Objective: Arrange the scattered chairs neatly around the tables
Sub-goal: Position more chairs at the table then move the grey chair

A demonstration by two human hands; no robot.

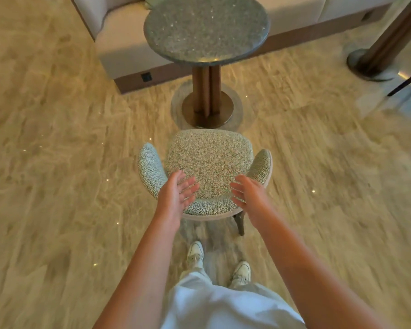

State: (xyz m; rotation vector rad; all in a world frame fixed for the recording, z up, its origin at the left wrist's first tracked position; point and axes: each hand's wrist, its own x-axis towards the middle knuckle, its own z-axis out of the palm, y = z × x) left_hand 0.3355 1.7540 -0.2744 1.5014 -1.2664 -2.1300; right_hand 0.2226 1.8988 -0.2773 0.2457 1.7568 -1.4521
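Two hands hover over one chair, seen from above by a head camera.

**Q:** Reading left to right, what is where?

**A:** At left, the left hand (179,191), fingers straight and spread, grasping nothing, sits over the curved backrest where it meets the left arm of the chair (209,165). In the middle is the round padded seat. At right, the right hand (246,193), equally released, mirrors it by the right arm. Whether either palm touches the fabric, I cannot tell.

**Q:** Where is the chair relative to each grip?

**A:** Straight ahead and below, between the two. Its backrest faces the person; its seat front faces away, toward the round tabletop (207,29), whose pedestal base (207,112) stands just beyond the seat edge.

**Q:** Which hand is nearer?

**A:** Neither; they look level. The chair, pedestal and tabletop line up on one axis running directly away from the person, so a forward push would likely tuck the seat under.
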